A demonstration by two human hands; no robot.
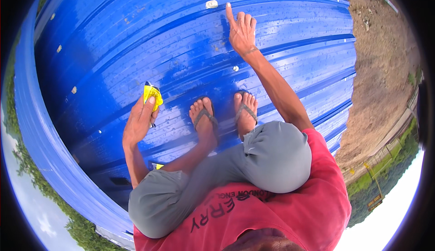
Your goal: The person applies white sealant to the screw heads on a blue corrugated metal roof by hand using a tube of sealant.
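Note:
My left hand (140, 117) is closed around a crumpled yellow and dark blue packet (153, 95), pinched between thumb and fingers, to the left of my feet. My right hand (242, 31) reaches far forward over the wet blue metal roofing sheet (181, 38). Its index finger is stretched out with the tip at the sheet, while the other fingers are bent; I see nothing in it. Just left of that fingertip, a whitish lump (211, 4) sits on the sheet along a raised rib.
I squat on the ribbed sheet in dark flip-flops (206, 115). A white-topped spot (235, 68) lies ahead of my feet, and more pale spots (74, 89) dot the left side. Another yellow piece (157, 166) shows by my left knee. Beyond the right edge lies brown earth (380, 69).

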